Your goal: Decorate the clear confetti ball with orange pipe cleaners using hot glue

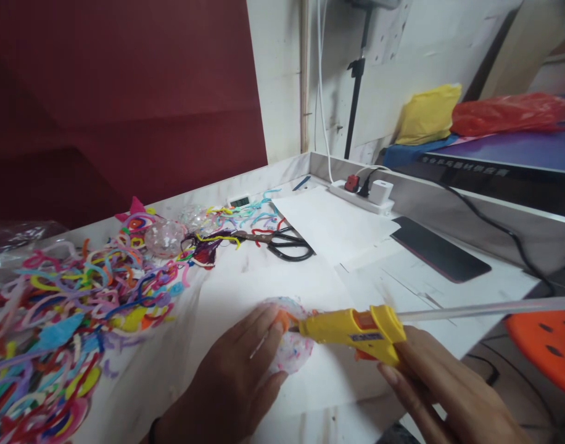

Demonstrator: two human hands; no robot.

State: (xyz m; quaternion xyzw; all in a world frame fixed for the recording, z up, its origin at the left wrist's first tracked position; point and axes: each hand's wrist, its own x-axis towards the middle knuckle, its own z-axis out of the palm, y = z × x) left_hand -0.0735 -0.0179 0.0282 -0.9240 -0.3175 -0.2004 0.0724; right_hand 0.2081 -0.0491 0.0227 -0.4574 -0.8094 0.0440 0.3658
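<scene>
My right hand (449,385) is wrapped round the handle of a yellow glue gun (351,333), a long clear glue stick (486,306) sticking out of its back end. The nozzle points left and meets a small orange piece (281,319). My left hand (239,364) has its fingers closed over that orange piece and a clear round ball with coloured specks (296,357). The ball rests on white paper (227,308) on the table. My fingers hide part of the ball and of the orange piece.
A heap of colourful pipe cleaners (111,277) covers the table's left side. Black-handled scissors (287,243), another speckled ball (164,238), white sheets (329,216), a phone (440,246) and a power strip (363,196) lie farther back. An orange stool (548,348) stands at the right.
</scene>
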